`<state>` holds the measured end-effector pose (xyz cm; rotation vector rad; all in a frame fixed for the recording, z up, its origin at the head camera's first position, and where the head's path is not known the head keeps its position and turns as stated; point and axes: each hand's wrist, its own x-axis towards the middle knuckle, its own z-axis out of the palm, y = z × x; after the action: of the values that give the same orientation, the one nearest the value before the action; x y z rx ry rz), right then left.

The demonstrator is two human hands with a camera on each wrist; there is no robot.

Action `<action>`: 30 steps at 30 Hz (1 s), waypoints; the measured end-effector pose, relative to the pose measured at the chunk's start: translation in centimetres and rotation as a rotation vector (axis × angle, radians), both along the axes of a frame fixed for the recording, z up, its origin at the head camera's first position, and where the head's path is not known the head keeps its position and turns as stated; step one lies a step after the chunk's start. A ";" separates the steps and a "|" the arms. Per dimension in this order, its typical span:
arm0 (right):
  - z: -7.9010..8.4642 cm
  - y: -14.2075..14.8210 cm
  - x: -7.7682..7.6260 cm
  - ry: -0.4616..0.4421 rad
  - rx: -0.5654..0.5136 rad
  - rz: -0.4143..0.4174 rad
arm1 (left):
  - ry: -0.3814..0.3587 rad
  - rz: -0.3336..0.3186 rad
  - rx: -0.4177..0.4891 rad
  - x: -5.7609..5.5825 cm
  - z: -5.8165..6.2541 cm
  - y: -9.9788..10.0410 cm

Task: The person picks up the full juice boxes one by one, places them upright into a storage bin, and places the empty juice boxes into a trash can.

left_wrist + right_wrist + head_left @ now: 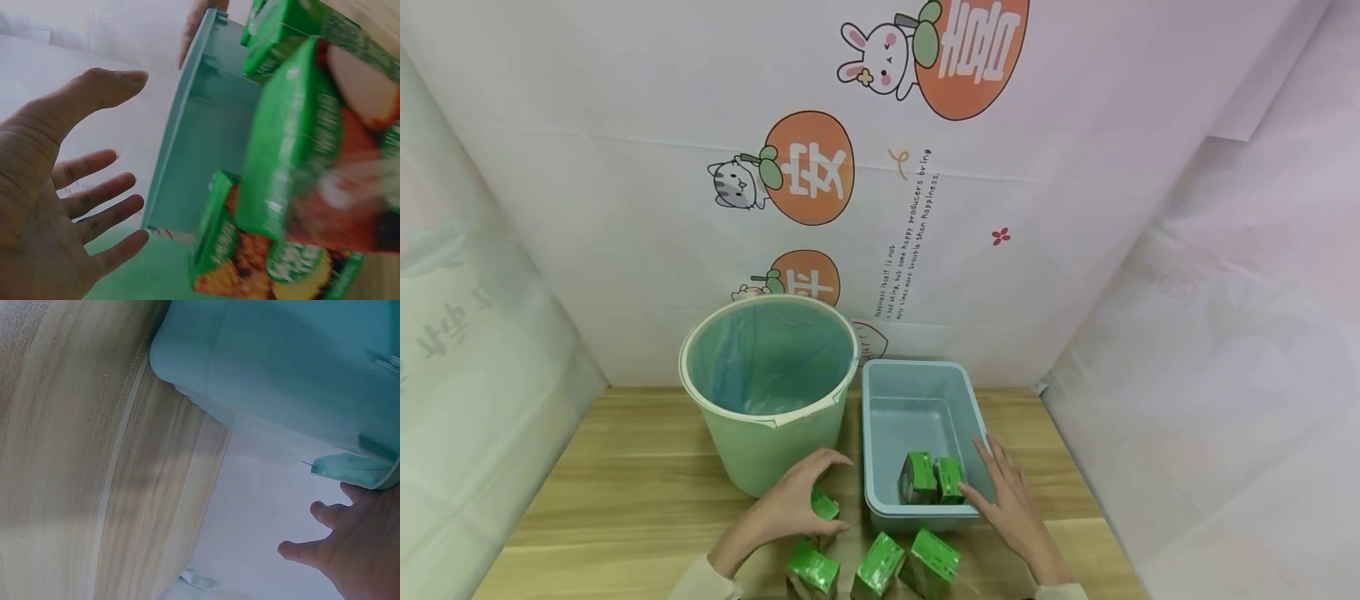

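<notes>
My left hand (790,504) hovers over the table between the bucket and the front boxes, thumb and fingers spread apart, holding nothing. Just past its gap is a small green box (825,506), partly hidden by the hand. Three more green boxes stand nearer me, one of them a box (878,567) in front of the bin; food pictures show on a box (275,265) in the left wrist view. Two green boxes (919,477) stand inside the blue plastic bin (977,408), at its near end. At the bin's right rim rests my right hand (1015,504), fingers extended.
A tall pale-green bucket (775,454) with a translucent liner stands left of the bin, close beside it. The wooden table (625,483) ends at a white printed cloth (647,208) behind, with more cloth on both sides.
</notes>
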<state>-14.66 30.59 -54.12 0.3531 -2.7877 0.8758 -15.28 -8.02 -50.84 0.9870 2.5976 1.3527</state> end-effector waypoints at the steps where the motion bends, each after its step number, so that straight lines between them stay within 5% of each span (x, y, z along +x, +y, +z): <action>1: 0.0 0.0 0.0 -0.002 -0.003 0.000 | 0.007 0.010 -0.002 0.2 -0.2 -0.3; 16: 0.3 -0.1 0.1 -0.012 -0.001 -0.003 | 0.071 0.222 -0.019 1.9 -3.5 -1.1; 30: 0.0 0.0 0.0 -0.016 -0.015 -0.004 | -0.109 0.467 0.016 2.7 -4.7 0.1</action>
<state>-14.62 30.60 -54.08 0.3395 -2.7942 0.9015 -12.59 -7.93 -55.52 0.2959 2.8422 1.4599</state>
